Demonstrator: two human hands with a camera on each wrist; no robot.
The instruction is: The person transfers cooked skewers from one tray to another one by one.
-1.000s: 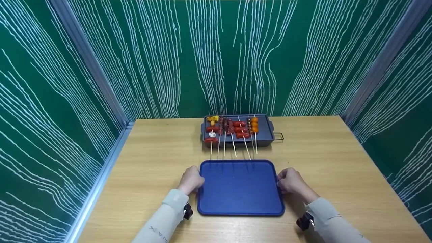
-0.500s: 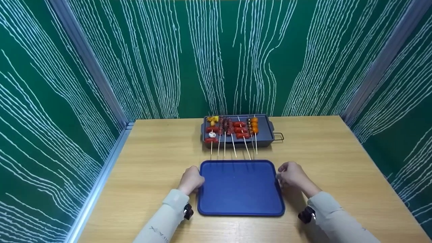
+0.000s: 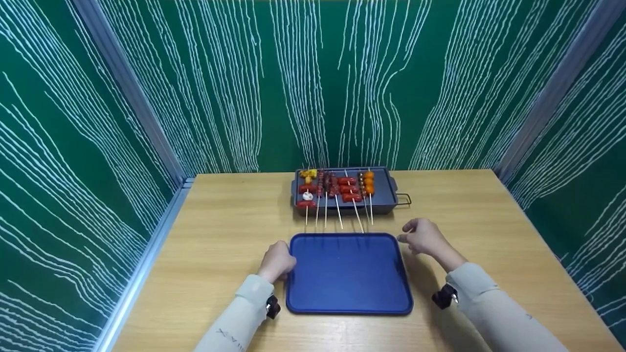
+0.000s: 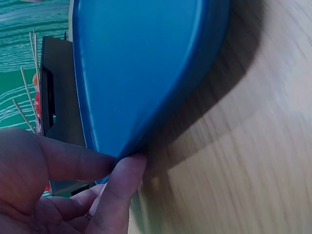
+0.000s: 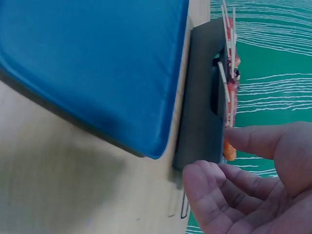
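A blue rectangular tray (image 3: 349, 276) with a raised rim lies flat on the wooden table, bare on top. At its left side, my left hand (image 3: 277, 260) pinches the rim; the left wrist view shows thumb and forefinger (image 4: 80, 163) meeting on the tray edge. Just off the far right corner hovers my right hand (image 3: 424, 238). Its thumb and fingers (image 5: 197, 187) are parted and loosely bent, with nothing between them in the right wrist view. Beyond the tray stands a dark grill (image 3: 387, 186) bearing several skewers of food.
Red sausages (image 3: 348, 189), orange balls (image 3: 368, 183) and dark meat pieces (image 3: 327, 182) are threaded on the sticks, whose bare ends overhang toward the tray. A wire handle (image 3: 405, 198) juts from the grill's right side. Green patterned walls (image 3: 337, 88) enclose the table.
My right hand has let go of the tray's right rim and moved up and away to the far right corner. The left hand keeps its hold; tray and grill stay put.
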